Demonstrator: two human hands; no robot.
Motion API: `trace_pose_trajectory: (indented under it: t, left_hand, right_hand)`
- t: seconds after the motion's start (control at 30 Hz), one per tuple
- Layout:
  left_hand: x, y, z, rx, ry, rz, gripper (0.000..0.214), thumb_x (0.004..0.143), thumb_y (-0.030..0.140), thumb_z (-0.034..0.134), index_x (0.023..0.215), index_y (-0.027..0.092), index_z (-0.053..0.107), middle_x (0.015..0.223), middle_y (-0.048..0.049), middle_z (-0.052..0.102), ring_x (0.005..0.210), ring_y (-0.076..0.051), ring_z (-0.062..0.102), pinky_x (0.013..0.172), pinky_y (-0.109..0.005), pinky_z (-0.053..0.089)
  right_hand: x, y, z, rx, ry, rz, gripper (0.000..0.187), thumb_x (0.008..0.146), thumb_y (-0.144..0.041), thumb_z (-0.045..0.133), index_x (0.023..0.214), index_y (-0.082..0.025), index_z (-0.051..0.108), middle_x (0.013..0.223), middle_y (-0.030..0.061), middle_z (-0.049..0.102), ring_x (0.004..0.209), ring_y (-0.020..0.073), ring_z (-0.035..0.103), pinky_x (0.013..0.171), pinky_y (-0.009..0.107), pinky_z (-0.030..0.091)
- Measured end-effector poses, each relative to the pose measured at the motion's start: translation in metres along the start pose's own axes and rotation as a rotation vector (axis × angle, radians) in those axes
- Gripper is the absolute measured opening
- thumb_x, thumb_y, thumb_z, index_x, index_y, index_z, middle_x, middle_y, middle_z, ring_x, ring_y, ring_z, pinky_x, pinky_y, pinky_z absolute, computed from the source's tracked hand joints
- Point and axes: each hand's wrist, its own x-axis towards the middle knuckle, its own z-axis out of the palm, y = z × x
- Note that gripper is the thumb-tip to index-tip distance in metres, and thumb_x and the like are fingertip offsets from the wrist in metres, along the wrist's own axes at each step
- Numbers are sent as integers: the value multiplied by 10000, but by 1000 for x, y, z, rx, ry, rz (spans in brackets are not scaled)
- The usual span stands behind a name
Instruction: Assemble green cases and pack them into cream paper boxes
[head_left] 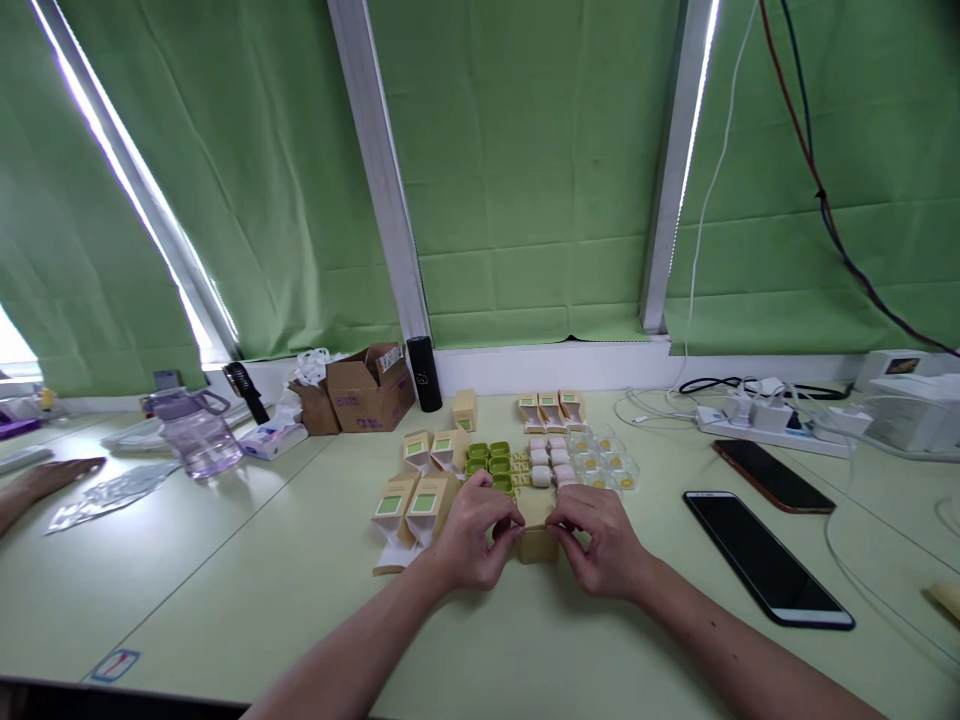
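Carton sits on the table, dead centre, between both hands. Clock below is centred on it, 12 = away from the wearer. Left hand at 9: thumb and fingers pinched narrow on the carton's left edge. Right hand at 3: same narrow pinch on the right edge. Carton is tan; the face toward the wearer is plain.

Around it:
- 9 to 10: front pair of tan cartons, side by side, green labels, white insides showing; rear pair just behind, same look.
- 11: green cups in a cluster, partly hidden by the left hand. Single carton farther out, upright.
- Just before 12: small yellow pieces, right beside the green cups.
- 12: pale pink pieces in rows; three cartons in a row behind.
- 1: clear cups, yellow spots inside.
- 2: power strip, plugs and cables on it.
- 2 to 3: dark phone; 3: white-edged phone. Both screens black.
- 10 to 11: black cylinder, upright, next to a brown box.
- 10, well apart: bottle.
- 9 to 10, far edge: another person's hand near a plastic bag.
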Motion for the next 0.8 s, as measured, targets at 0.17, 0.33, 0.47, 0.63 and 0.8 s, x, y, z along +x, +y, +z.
trace_pose_trajectory:
  t: [0.17, 0.33, 0.47, 0.63, 0.8]
  left_hand:
    - [-3, -4, 3, -21, -1, 14, 81, 837, 161, 557, 786, 218, 584, 586, 20, 585, 547, -152, 436, 724, -400, 358]
    - [-3, -4, 5, -55, -2, -6, 97, 830, 161, 564, 750, 213, 583, 587, 24, 604, 536, -141, 425, 739, -400, 369]
    - [-1, -1, 5, -43, 27, -89, 102, 861, 211, 568, 769, 203, 611, 591, 14, 613, 547, -148, 474, 710, -371, 388]
    - [3, -3, 6, 145, 52, -348, 263, 975, 274, 526, 1072, 195, 756, 576, -3, 648, 528, -170, 523, 619, -321, 366]
    - [5, -2, 4, 171, -53, -381, 284, 988, 267, 506, 829, 202, 732, 574, -5, 630, 508, -153, 512, 570, -295, 318]
  right_hand:
    - [-1, 1, 0, 8, -20, -14, 121, 819, -119, 577, 759, -223, 564, 651, 0, 554, 604, 165, 476, 566, 299, 270]
    - [0, 2, 0, 27, -47, 3, 126, 807, -118, 577, 743, -223, 548, 649, -7, 547, 600, 160, 467, 569, 297, 269]
    - [0, 2, -3, 11, -110, 22, 122, 786, -108, 578, 796, -225, 545, 690, -4, 566, 621, 164, 481, 579, 298, 289]
    - [4, 2, -10, -25, -186, 77, 317, 772, -133, 599, 1074, -223, 561, 818, 24, 642, 698, 192, 567, 610, 302, 347]
    - [5, 5, -17, -54, -267, 117, 520, 773, -139, 603, 1271, -233, 490, 991, 56, 677, 812, 224, 629, 644, 309, 385]
